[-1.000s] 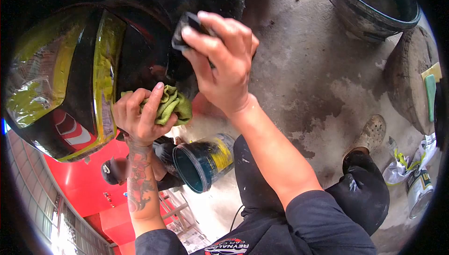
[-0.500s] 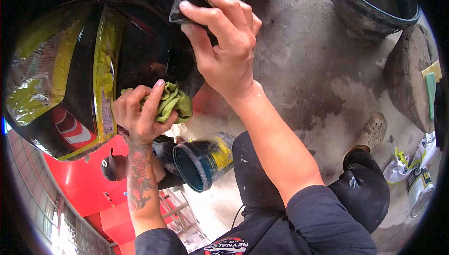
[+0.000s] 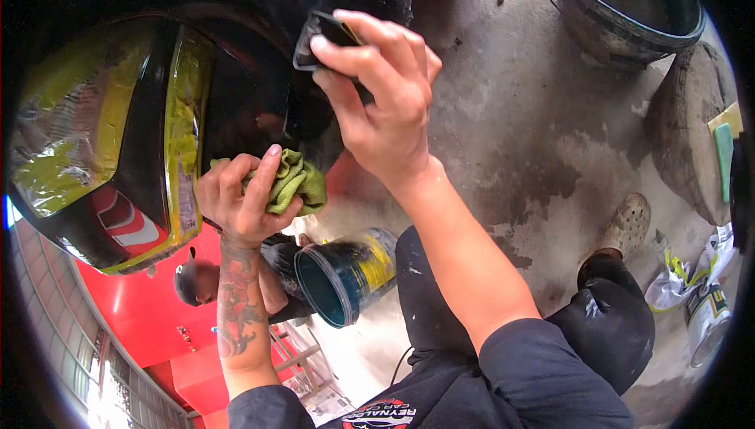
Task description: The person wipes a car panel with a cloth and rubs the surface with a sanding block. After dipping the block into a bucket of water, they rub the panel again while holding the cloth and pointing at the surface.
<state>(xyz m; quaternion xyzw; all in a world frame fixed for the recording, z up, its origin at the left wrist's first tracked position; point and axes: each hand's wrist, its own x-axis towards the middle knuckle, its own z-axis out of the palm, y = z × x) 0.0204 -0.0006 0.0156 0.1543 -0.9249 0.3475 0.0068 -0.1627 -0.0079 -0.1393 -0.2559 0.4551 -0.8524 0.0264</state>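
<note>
My right hand [image 3: 385, 106] pinches a small dark rectangular sanding block [image 3: 308, 45] between thumb and fingers. It is at the edge of a glossy black car body panel [image 3: 244, 67]; whether the block's face touches the panel is hard to see. Lower left, my tattooed left arm ends in my left hand [image 3: 240, 197], its fingers closed around a crumpled green cloth [image 3: 303, 185], with the index finger extended. That hand is near the panel's lower edge, beside yellow masking tape [image 3: 182, 114] and a red-and-white light [image 3: 130, 220].
Plastic sheeting and tape mask the lamp area [image 3: 75, 114]. A teal bucket [image 3: 326, 287] stands below my left hand, near another person [image 3: 279, 272]. A large dark tub [image 3: 621, 12], a round wooden stump [image 3: 688, 130] and a paint can [image 3: 708, 323] are to the right.
My right hand has moved down along the panel with the sanding block. My left hand, still holding the cloth, has shifted slightly down and right. The view has tilted a little.
</note>
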